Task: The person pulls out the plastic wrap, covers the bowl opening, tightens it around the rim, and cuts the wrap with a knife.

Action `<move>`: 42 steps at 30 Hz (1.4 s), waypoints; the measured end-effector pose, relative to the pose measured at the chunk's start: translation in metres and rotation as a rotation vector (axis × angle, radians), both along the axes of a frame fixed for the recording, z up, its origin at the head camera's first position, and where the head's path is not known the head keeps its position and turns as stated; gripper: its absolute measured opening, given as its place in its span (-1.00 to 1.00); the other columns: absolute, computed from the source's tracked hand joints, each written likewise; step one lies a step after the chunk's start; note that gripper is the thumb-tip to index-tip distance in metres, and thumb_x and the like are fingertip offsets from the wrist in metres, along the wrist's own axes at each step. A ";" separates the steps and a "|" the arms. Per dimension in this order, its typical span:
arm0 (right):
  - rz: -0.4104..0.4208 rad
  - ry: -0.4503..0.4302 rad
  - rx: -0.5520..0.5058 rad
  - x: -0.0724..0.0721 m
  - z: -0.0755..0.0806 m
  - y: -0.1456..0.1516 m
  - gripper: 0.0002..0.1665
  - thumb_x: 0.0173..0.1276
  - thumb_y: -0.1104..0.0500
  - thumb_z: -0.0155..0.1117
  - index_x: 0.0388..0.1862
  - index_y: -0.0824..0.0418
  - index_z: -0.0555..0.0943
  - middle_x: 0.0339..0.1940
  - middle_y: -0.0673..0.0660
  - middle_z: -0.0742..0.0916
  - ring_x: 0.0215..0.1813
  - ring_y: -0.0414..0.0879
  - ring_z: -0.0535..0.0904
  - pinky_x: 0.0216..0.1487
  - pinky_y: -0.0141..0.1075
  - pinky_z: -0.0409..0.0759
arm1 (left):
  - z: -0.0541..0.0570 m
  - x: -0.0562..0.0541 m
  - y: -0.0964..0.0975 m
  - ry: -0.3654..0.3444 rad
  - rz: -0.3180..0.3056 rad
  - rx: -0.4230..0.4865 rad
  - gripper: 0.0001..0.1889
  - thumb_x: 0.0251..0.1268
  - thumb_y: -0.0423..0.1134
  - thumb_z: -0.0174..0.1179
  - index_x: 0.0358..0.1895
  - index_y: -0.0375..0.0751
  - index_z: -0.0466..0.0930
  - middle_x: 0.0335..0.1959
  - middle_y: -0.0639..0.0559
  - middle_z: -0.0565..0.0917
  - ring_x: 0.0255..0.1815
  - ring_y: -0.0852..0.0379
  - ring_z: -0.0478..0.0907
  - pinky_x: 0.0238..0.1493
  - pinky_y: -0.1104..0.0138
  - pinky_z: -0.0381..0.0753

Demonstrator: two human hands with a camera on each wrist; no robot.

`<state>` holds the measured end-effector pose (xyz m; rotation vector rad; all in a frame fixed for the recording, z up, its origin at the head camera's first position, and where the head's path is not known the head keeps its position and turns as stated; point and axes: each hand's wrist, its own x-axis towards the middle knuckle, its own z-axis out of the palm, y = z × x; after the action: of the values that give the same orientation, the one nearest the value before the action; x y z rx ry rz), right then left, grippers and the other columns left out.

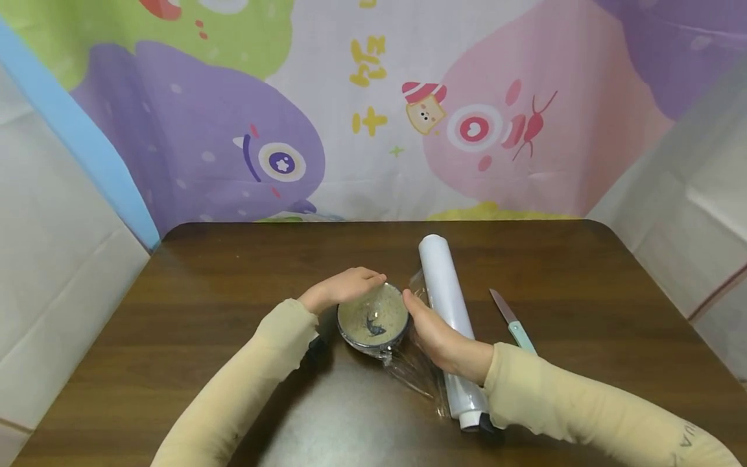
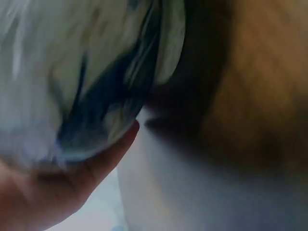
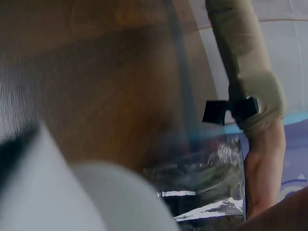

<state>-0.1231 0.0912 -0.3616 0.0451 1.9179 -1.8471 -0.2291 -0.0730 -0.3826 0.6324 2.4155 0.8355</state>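
Note:
A speckled beige bowl (image 1: 373,318) with a dark rim and a blue pattern inside sits on the table. Clear cling film (image 3: 207,197) is stretched across its top, and a loose crumpled end (image 1: 411,376) trails toward the roll. My left hand (image 1: 349,286) rests along the bowl's far left edge, fingers nearly straight. In the left wrist view, a finger lies against the bowl's patterned outer wall (image 2: 106,86). My right hand (image 1: 440,334) touches the right side of the rim with extended fingers, its wrist above the white cling film roll (image 1: 443,279).
The roll lies lengthwise just right of the bowl. Beyond it is a knife (image 1: 511,322) with a mint-green handle, blade pointing away. A patterned cloth (image 1: 362,175) hangs behind the dark wooden table (image 1: 233,259).

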 end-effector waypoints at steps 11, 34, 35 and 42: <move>-0.052 -0.022 -0.037 0.025 -0.007 -0.003 -0.26 0.49 -0.03 -0.45 0.39 0.46 -0.29 0.42 0.40 -0.09 0.44 0.25 -0.17 0.38 0.07 -0.17 | -0.012 0.014 0.003 0.122 0.268 0.101 -0.60 0.45 -0.08 -0.26 -0.37 -0.23 0.51 -0.55 -0.01 0.45 -0.47 0.11 0.38 -0.35 0.29 0.39; -0.150 -0.058 -0.015 0.020 -0.009 -0.022 -0.11 0.45 -0.10 -0.35 0.36 0.42 -0.49 0.41 0.28 -0.38 0.43 0.12 -0.52 0.39 0.00 -0.35 | -0.016 0.064 0.011 -0.300 0.988 0.940 -0.56 0.45 -0.26 -0.38 0.19 -0.47 0.29 0.26 -0.24 0.26 0.29 -0.07 0.16 0.30 0.15 0.14; -0.160 -0.060 -0.017 0.019 -0.010 -0.023 -0.10 0.45 -0.11 -0.34 0.36 0.41 -0.50 0.41 0.28 -0.39 0.42 0.11 -0.55 0.38 0.00 -0.39 | -0.016 0.065 0.011 -0.310 1.001 0.968 -0.56 0.45 -0.26 -0.40 0.18 -0.47 0.31 0.23 -0.24 0.29 0.25 -0.06 0.20 0.27 0.16 0.17; -0.249 -0.088 -0.036 0.015 -0.013 -0.032 -0.04 0.42 -0.14 -0.25 0.37 0.30 -0.56 0.41 0.24 -0.43 0.41 0.11 -0.59 0.34 0.08 -0.50 | -0.012 0.072 0.015 -0.398 1.086 1.090 -0.42 0.48 -0.03 -0.54 0.18 -0.39 0.31 0.03 -0.19 0.40 0.07 -0.06 0.34 0.17 0.21 0.27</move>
<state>-0.1080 0.0588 -0.3746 0.3627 1.8882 -2.0018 -0.1567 -0.0580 -0.3943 -0.6076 1.6238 2.4466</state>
